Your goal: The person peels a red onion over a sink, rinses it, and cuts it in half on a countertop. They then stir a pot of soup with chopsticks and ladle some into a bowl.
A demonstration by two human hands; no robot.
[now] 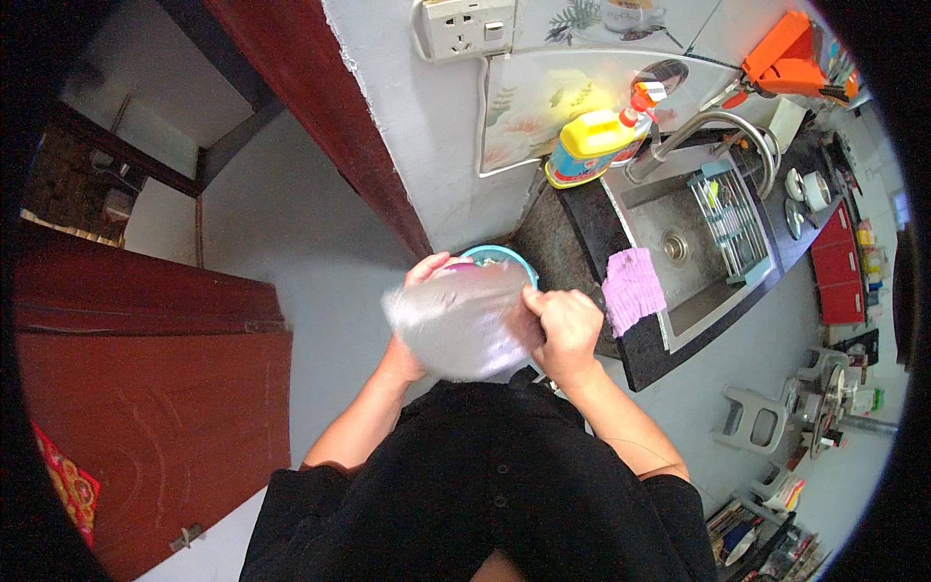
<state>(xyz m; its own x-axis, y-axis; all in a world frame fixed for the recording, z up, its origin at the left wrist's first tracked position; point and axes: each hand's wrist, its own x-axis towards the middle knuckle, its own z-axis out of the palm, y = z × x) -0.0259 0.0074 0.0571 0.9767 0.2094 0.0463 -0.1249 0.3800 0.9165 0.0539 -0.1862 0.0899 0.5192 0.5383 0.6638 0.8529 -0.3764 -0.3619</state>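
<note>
A translucent plastic bag (465, 327), slightly blurred, is spread between my two hands in front of my body. My right hand (571, 327) grips its right edge, thumb on top and fingers curled. On the other side my left hand (428, 269) holds the bag from behind; its palm is hidden and only the fingers and wrist show. Near the left fingertips a magenta thing (460, 267) peeks over the bag, too covered to name. Just beyond the hands is the light-blue rim of a bin or bucket (502, 251), with some contents partly visible inside.
To the right is a dark counter with a steel sink (676, 291), a tap (698, 131) and a drain rack (731, 218). A purple cloth (633, 291) hangs over the counter edge near a yellow detergent bottle (589, 145). On the left stands a red-brown door (160, 422).
</note>
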